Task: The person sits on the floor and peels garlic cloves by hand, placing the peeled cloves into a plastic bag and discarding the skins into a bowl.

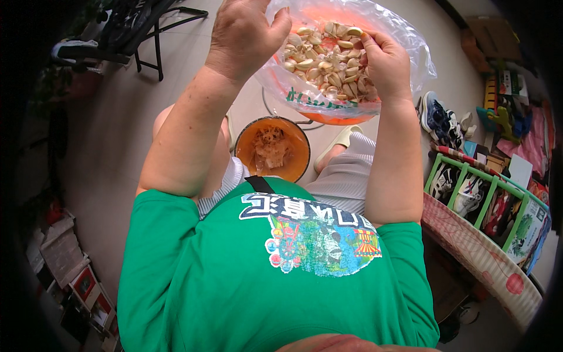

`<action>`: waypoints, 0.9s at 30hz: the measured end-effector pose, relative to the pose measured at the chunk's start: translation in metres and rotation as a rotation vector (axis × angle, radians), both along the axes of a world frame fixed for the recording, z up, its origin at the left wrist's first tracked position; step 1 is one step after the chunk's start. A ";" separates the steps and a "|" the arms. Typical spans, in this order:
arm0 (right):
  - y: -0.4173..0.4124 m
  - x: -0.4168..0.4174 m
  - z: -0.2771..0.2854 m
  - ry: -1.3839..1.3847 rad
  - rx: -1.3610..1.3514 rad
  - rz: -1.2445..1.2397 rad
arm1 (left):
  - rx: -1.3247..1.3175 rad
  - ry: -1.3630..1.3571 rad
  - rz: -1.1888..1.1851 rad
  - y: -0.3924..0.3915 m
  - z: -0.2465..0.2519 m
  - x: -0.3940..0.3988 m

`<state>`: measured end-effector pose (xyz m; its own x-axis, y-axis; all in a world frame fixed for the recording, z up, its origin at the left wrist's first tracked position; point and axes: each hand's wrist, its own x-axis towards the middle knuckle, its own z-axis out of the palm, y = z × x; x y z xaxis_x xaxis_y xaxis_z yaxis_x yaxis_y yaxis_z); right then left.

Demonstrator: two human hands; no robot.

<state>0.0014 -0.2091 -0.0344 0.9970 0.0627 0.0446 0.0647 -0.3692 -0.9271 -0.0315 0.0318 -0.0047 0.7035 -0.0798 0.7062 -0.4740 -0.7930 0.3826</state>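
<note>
Many garlic cloves (325, 68), most with papery skin, lie in a clear plastic bag (415, 48) spread over an orange basin (338, 119). At the heap's far right edge, my right hand (389, 66) pinches a pale garlic clove (355, 31) between thumb and fingertips. My left hand (246, 39) is raised over the bag's left side, its thumb held apart. The upper frame edge cuts off its fingers, so anything in them is hidden. Between my feet stands an orange-lined bucket (301, 152) with garlic skins (269, 147) inside.
A green shoe rack (477, 193) with shoes stands at the right, beside loose sneakers (437, 116) on the floor. A black folding chair (154, 39) is at the upper left. Boxes and papers (66, 255) lie at the lower left.
</note>
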 end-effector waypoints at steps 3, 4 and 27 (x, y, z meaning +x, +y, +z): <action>0.006 -0.005 0.006 -0.163 -0.336 -0.129 | 0.035 0.019 0.062 0.004 -0.010 0.002; 0.011 -0.008 0.007 -0.241 -0.367 -0.099 | 0.037 0.032 0.081 0.004 -0.012 0.001; 0.001 -0.016 0.012 -0.372 -0.595 0.161 | 0.023 0.364 0.079 0.015 -0.021 -0.001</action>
